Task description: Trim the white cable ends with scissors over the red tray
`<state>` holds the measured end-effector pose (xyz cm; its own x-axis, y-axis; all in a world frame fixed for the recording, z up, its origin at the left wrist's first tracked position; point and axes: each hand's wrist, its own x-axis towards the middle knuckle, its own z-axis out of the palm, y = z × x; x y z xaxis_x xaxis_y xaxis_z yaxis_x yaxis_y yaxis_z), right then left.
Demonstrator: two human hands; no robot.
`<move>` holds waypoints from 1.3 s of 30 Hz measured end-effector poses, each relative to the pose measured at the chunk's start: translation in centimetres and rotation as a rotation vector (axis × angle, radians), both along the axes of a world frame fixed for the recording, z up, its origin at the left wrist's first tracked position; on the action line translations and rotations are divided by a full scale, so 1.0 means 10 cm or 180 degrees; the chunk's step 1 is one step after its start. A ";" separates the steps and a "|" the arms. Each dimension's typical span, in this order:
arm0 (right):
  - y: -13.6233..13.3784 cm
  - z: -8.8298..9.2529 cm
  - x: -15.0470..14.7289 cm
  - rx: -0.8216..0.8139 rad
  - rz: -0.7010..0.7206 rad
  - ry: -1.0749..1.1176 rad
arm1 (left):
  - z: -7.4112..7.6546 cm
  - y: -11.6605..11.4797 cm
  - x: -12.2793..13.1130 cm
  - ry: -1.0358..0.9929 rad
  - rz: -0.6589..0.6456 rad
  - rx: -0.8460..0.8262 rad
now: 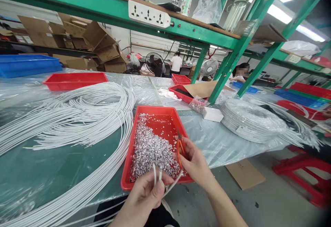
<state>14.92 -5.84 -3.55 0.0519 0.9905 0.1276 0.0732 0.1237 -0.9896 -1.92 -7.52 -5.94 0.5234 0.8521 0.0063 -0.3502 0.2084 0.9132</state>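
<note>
Left hand [143, 199] is clenched around a few white cable ends [157, 172], thumb pressed over them, so that their tips stand up just over the near rim of the red tray [128, 158]. Right hand [195, 163] grips a pair of orange snips [180, 147], whose blades point up and away over the tray and stand a little apart from the cable tips.

Largest of all is the surface [51, 172], green under a clear plastic sheet. On it, left of the tray, lies the long bundle of white cables [85, 116] in a wide loop, and the strands in the left hand run down off the near edge. To the right sits a wrapped coil [248, 120] of similar cable, well apart from the hands. The tray holds a heap of silvery clippings [151, 149], piled toward its near left side.

Risks, as I judge them: the snips are close to the left thumb and fingertips, so a cut made low on the tips could nick skin. The cable tips stand at uneven heights, so one squeeze may trim them unequally. They are also right at the tray's rim, so pieces could fly past it onto the floor.
</note>
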 end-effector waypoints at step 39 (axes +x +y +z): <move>-0.60 0.46 0.34 -0.0776 0.1394 -0.2904 | 0.09 0.10 -0.17 -0.0696 -0.1226 -0.0747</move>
<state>18.36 -11.83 1.03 -0.3342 0.9035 -0.2684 0.8032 0.1240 -0.5827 -3.61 -6.56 -5.04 0.8080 0.5889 -0.0177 -0.3854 0.5512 0.7400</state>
